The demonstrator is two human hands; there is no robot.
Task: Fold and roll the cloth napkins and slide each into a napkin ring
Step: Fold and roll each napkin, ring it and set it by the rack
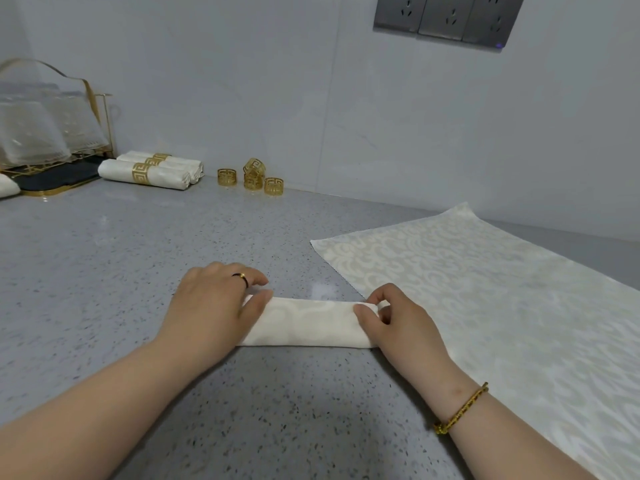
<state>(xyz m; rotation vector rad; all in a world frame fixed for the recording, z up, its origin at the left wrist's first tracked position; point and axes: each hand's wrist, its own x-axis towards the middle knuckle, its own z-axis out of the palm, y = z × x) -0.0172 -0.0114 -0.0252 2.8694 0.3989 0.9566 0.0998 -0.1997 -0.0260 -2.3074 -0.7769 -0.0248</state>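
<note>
At the far left a gold wire rack (41, 77) with a clear front panel holds pale, lace-edged cloths (31, 133), blurred behind the panel; it stands on a dark tray (59, 178) with a gold rim. Just beside the tray lie the finished rolls (162, 178), each threaded through a gold ring and lying close against the next. Whether there are two or three is hard to tell. Further right, near the wall, stand four loose rings (227, 177); one of them (254, 167) sits tilted on top of another. The roll (308, 323) being worked on lies crosswise on the grey speckled counter (104, 271), near the front and between the two hands. The left hand (214, 306) covers its left end, with the thumb (258, 301) laid along the top and the fingers bent over the far side, close together. One finger wears a dark band (241, 277). The right hand (398, 320) pinches the right end: the thumb presses the top and the index finger (379, 299) hooks round the far edge, while the other fingers are tucked under the palm. A gold bracelet (462, 408) circles that wrist. A flat napkin (485, 306) with a pale swirl pattern is spread on the counter to the right, its near edge just beside the right hand.
</note>
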